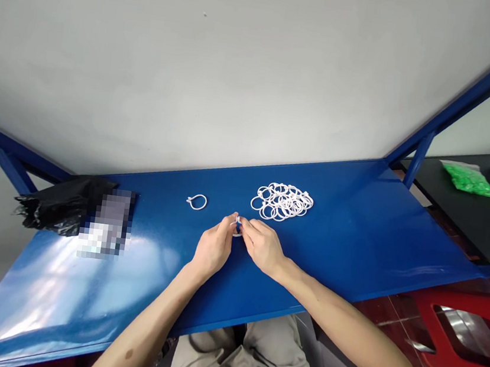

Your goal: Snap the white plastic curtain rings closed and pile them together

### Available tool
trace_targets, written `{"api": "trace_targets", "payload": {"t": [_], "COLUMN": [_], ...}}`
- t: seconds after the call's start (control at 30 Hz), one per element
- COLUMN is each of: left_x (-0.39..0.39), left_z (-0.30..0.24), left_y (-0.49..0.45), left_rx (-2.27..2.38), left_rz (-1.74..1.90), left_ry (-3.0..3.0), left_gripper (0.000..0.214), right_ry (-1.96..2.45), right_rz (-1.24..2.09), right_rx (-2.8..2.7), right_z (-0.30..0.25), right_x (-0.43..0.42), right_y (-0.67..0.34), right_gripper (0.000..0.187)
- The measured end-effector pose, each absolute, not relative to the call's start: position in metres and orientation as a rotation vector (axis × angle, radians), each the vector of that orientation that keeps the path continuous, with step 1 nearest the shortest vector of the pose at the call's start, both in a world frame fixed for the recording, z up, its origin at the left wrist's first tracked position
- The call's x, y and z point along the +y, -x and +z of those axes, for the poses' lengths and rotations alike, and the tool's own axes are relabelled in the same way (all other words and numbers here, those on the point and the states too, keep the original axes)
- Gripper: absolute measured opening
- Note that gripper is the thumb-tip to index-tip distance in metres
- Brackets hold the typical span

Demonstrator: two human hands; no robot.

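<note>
Between my two hands is a small white plastic ring (237, 235) with a clasp at its top, much like a curtain ring. My left hand (214, 244) pinches one side of the clasp. Fingers of my right hand (262, 244) are closed on the other side. Whether the clasp is fastened is too small to tell. A single white ring (198, 202) lies on the blue table (347, 220), up and left of my hands. Up and to the right sits a pile of similar white rings (282, 202), overlapping one another.
A black plastic bag (62, 200) lies at the table's left end, beside a blurred-out patch. Blue metal braces (418, 160) rise at the sides, and a pale wall (223, 73) stands behind. To the right are a green bag (473, 179) on a dark surface and a red chair (439, 344).
</note>
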State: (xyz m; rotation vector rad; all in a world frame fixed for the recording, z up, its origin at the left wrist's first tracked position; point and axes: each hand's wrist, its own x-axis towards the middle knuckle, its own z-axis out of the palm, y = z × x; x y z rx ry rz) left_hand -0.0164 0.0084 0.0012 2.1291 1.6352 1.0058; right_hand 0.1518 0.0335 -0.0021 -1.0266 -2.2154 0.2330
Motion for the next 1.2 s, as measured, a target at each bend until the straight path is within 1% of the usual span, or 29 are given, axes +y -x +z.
{"api": "trace_targets", "payload": {"t": [0.23, 0.43, 0.5, 0.57, 0.67, 0.77, 0.87, 0.97, 1.2], "left_x": [0.010, 0.022, 0.027, 0.032, 0.037, 0.038, 0.038, 0.037, 0.033], "left_z": [-0.003, 0.006, 0.009, 0.010, 0.006, 0.001, -0.001, 0.000, 0.000], "left_y": [0.020, 0.029, 0.037, 0.047, 0.062, 0.071, 0.073, 0.071, 0.062], "left_rx": [1.581, 1.679, 1.831, 2.076, 2.401, 2.503, 2.487, 2.422, 2.125], "left_rz": [0.964, 0.935, 0.921, 0.882, 0.718, 0.541, 0.463, 0.470, 0.710], "left_ry": [-2.264, -2.387, -2.366, -2.303, -2.176, -2.112, -2.114, -2.159, -2.322], "left_gripper": [0.029, 0.029, 0.031, 0.033, 0.039, 0.039, 0.032, 0.029, 0.027], "right_ry": [1.004, 1.161, 1.217, 1.246, 1.255, 1.305, 1.393, 1.467, 1.511], "right_rz": [0.069, 0.090, 0.105, 0.102, 0.088, 0.056, -0.001, -0.042, -0.059], "right_rx": [-2.376, -2.297, -2.234, -2.176, -2.077, -1.938, -1.844, -1.812, -1.863], "right_z": [0.000, 0.003, 0.007, 0.012, 0.022, 0.028, 0.029, 0.027, 0.022], "right_x": [0.033, 0.046, 0.050, 0.056, 0.064, 0.074, 0.082, 0.088, 0.098], "right_y": [-0.156, -0.160, -0.164, -0.171, -0.187, -0.205, -0.219, -0.225, -0.215], "right_gripper": [0.031, 0.027, 0.025, 0.026, 0.027, 0.021, 0.016, 0.015, 0.017]}}
